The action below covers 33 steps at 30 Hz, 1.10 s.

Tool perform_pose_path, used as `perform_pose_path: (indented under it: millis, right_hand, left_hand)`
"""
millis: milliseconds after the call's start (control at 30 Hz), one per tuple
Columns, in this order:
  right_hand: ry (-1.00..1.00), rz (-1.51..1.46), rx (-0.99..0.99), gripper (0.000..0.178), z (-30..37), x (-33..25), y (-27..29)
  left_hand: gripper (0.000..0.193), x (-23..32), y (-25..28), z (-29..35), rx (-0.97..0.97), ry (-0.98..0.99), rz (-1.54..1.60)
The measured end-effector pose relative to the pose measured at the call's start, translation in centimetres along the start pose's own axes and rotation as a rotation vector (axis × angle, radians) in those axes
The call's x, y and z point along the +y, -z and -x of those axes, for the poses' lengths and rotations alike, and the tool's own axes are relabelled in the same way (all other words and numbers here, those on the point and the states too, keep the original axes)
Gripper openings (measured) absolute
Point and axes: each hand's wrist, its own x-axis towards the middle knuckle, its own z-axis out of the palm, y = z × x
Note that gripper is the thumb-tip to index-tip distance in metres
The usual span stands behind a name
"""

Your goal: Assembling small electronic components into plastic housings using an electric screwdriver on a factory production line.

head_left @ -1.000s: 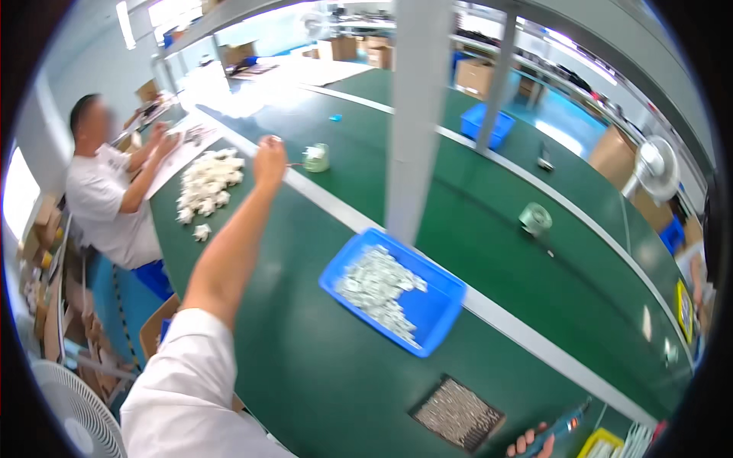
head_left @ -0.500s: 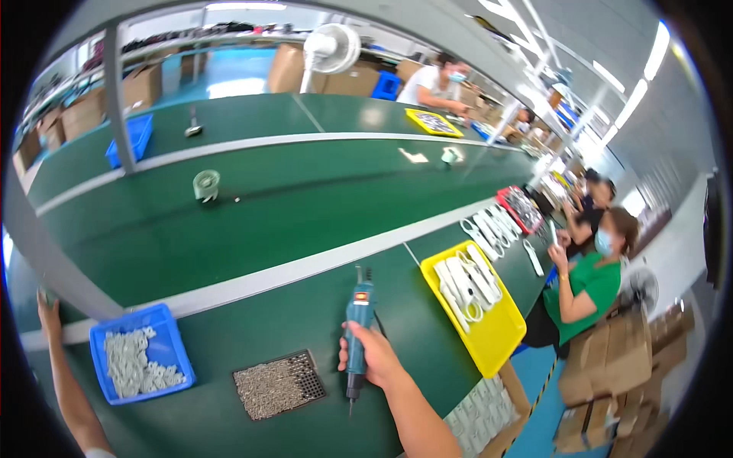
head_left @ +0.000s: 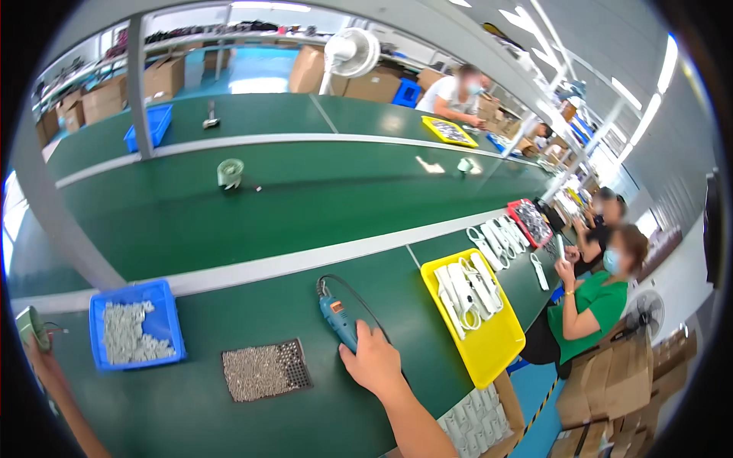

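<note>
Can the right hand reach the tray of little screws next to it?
Probably yes. The right hand rests on the blue electric screwdriver, and the screw tray lies just to its left with only bare green table between them.

Right hand (head_left: 376,363) in a closed grip on blue electric screwdriver (head_left: 338,320) lying on green surface (head_left: 229,221), beside screw tray (head_left: 266,370); left hand (head_left: 42,359) holds a small green part (head_left: 29,327).

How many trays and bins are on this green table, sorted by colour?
Blue bins: 2, near the left hand and far back
Yellow trays: 2, near and far
Red tray: 1
Total: 5
</note>
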Motion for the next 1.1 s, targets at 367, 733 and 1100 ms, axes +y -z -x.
perform_pose_path:
  millis: [367, 733, 1100]
  right_hand:
    - [0.401, -0.467, 0.187, 0.022, 7.3, -4.8, 2.1]
    - [0.057, -0.978, -0.699, 0.015, 12.0, -5.2, 2.0]
    - [0.046, -1.16, -0.276, 0.011, 13.1, -5.7, -0.9]
  left_hand:
    - [0.082, 2.8, -26.7, 28.6, -0.595, 1.26, 0.657]
    - [0.086, 1.9, -27.4, 31.3, -0.565, 1.336, 0.493]
    - [0.08, 1.8, -26.5, 31.8, -0.613, 1.323, 0.519]
